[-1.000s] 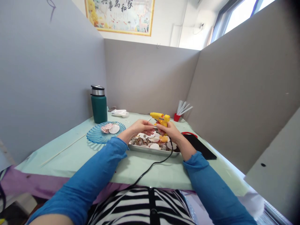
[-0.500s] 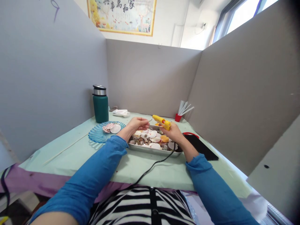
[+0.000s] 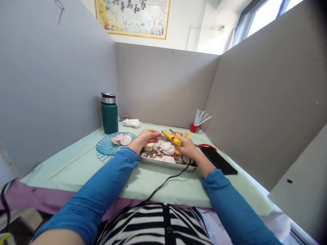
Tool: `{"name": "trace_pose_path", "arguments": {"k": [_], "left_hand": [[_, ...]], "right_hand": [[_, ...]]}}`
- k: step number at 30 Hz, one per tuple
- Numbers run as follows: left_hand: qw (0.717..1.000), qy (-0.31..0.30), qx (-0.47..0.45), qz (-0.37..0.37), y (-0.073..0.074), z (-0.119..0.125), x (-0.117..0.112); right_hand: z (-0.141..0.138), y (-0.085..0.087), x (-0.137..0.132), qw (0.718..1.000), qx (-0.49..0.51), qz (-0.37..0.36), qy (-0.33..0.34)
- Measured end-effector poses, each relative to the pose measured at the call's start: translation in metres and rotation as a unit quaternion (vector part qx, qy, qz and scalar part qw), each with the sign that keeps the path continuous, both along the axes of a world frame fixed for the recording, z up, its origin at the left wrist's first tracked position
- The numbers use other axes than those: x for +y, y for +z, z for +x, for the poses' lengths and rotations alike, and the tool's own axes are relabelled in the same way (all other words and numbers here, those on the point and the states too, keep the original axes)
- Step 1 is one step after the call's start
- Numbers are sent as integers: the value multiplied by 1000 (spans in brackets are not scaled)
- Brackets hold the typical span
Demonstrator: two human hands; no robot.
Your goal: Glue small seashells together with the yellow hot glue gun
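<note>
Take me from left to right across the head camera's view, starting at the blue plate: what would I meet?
Blue plate, left hand, glue gun, right hand, black slab.

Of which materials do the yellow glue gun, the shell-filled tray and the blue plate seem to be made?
Yellow glue gun: probably smooth plastic, judging by its even, bright colour. Tray: likely metal, silvery grey with a soft sheen. Blue plate: glass or clear plastic, translucent and ribbed.
</note>
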State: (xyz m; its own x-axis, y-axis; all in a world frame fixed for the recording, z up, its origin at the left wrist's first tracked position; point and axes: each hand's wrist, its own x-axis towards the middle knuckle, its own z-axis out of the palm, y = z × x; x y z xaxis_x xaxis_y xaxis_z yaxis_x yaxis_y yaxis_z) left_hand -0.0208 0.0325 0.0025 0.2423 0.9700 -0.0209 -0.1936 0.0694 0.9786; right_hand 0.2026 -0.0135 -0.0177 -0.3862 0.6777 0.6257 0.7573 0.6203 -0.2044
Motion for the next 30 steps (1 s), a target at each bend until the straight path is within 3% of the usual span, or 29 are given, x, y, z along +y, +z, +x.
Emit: {"name": "trace_pose_path", "arguments": {"k": [22, 30], "left_hand": [[999, -1, -34, 1, -3, -1, 5], [997, 41, -63, -12, 2, -1, 1]], "right_hand": [[-1, -1, -1, 1000, -6, 22, 1], [0, 0, 1, 999, 41, 5, 29]]}}
